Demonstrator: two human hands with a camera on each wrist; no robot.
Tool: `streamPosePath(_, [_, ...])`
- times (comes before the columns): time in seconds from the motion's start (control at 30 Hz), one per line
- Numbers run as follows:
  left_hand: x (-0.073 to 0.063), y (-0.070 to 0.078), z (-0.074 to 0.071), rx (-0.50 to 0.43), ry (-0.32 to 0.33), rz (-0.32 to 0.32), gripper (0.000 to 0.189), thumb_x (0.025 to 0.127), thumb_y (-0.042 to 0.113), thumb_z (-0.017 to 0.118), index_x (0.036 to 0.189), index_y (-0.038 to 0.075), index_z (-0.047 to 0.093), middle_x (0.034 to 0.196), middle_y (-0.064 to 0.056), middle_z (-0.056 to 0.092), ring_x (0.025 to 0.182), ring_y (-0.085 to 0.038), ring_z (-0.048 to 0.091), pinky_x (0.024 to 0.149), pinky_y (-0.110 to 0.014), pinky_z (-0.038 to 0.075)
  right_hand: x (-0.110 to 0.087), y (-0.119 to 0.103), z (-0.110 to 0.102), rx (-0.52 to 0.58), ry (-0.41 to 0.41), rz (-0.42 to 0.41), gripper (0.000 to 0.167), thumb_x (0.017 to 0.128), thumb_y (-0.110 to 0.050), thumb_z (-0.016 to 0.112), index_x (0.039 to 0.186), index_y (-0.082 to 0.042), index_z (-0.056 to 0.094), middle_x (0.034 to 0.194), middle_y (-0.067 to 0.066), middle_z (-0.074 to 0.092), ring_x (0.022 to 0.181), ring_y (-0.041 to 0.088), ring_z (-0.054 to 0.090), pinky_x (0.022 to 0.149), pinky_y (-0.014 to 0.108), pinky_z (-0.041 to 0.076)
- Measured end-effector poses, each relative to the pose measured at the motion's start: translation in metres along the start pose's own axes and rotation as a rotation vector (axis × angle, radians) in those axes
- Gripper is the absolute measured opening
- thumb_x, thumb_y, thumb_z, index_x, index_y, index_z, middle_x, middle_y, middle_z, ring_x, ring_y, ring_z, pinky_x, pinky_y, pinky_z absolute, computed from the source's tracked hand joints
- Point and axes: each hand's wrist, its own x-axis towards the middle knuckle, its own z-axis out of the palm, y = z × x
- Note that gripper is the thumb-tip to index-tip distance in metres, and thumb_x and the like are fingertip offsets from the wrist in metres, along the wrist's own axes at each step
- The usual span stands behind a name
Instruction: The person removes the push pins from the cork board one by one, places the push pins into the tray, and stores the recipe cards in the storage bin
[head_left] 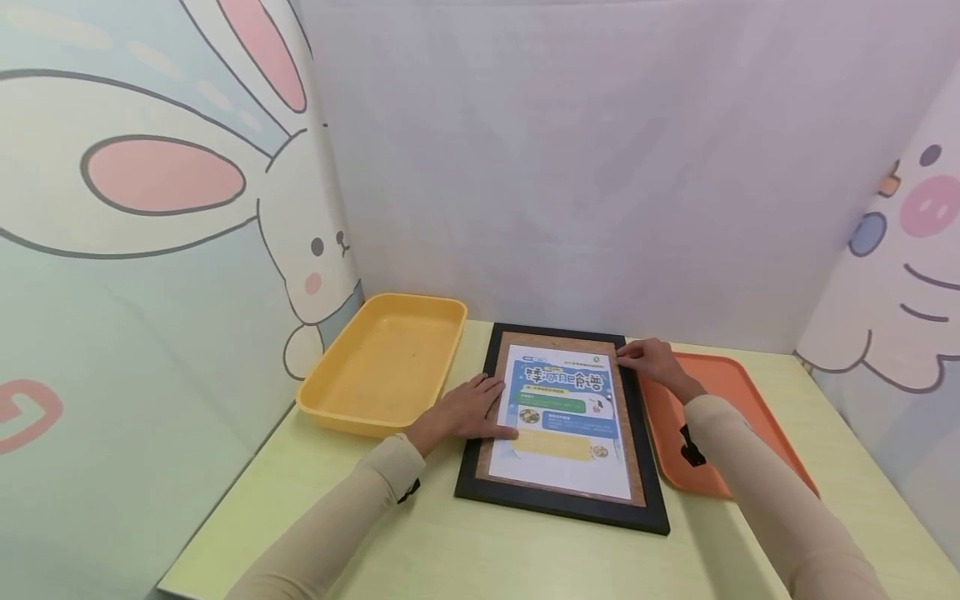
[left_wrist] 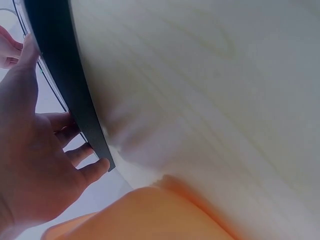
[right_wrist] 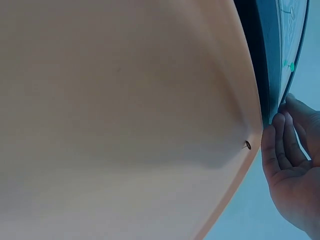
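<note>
A printed poster (head_left: 564,417) lies on a brown board with a black frame (head_left: 562,512) on the table. My left hand (head_left: 471,408) rests over the frame's left side, fingers spread, with fingertips on the poster's left edge. In the left wrist view its fingers (left_wrist: 95,172) reach across the black frame edge. At the poster's upper right corner is my right hand (head_left: 651,360), thumb and forefinger brought together by the frame. The right wrist view shows its other fingers (right_wrist: 269,147) beside the frame's side; I cannot tell whether the fingertips pinch something small.
A yellow tray (head_left: 375,392) stands to the left of the frame. On the right, an orange tray (head_left: 738,387) sits close against it under the right forearm. A small pin (right_wrist: 247,145) lies in that tray near its rim. Cloth walls (head_left: 562,167) enclose the table's back and sides.
</note>
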Motion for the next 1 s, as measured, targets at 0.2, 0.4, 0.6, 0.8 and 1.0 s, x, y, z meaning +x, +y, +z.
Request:
streamPosePath(0.2, [0.001,0.0,0.001,0.006,0.005,0.016,0.114,0.083,0.09,0.05,0.165,0.014,0.028,0.171,-0.004,0.028,0.157,-0.029,0.025,0.124,-0.046,0.028,0.002,-0.005,0.002,0.015,-0.005,0.001,0.031,0.098,-0.02,0.075,0.118,0.004,0.075,0.115,0.024,0.072,0.095,0.034,0.062,0.083,0.044,0.057])
streamPosePath(0.4, [0.001,-0.001,0.002,0.014,0.003,0.009,0.114,0.083,0.09,0.05,0.165,0.014,0.029,0.17,-0.004,0.029,0.157,-0.029,0.024,0.124,-0.046,0.029,0.005,-0.007,0.007,0.026,-0.022,-0.018,0.03,0.098,-0.02,0.074,0.118,0.003,0.075,0.113,0.022,0.072,0.093,0.033,0.061,0.08,0.041,0.054])
streamPosePath(0.6, [0.0,-0.001,0.0,0.014,-0.009,-0.004,0.115,0.082,0.091,0.05,0.166,0.015,0.027,0.171,-0.003,0.027,0.158,-0.028,0.023,0.124,-0.046,0.028,0.008,-0.009,0.013,0.01,-0.03,-0.034,0.031,0.098,-0.02,0.075,0.118,0.003,0.075,0.112,0.022,0.073,0.092,0.031,0.063,0.082,0.043,0.055])
streamPosePath(0.8, [0.0,0.0,0.0,0.026,-0.016,-0.007,0.115,0.082,0.091,0.049,0.166,0.017,0.026,0.171,-0.002,0.026,0.158,-0.028,0.022,0.125,-0.045,0.028,0.011,-0.012,0.018,0.009,-0.04,-0.036,0.031,0.098,-0.019,0.075,0.12,0.002,0.075,0.114,0.021,0.073,0.095,0.031,0.063,0.086,0.045,0.055])
streamPosePath(1.0, [-0.002,0.002,-0.003,0.012,-0.014,-0.009,0.114,0.082,0.089,0.052,0.166,0.016,0.027,0.171,-0.002,0.027,0.158,-0.028,0.022,0.124,-0.046,0.028,0.011,-0.017,0.019,-0.012,-0.042,-0.028,0.031,0.098,-0.02,0.075,0.121,0.001,0.075,0.113,0.021,0.073,0.094,0.031,0.063,0.086,0.045,0.055])
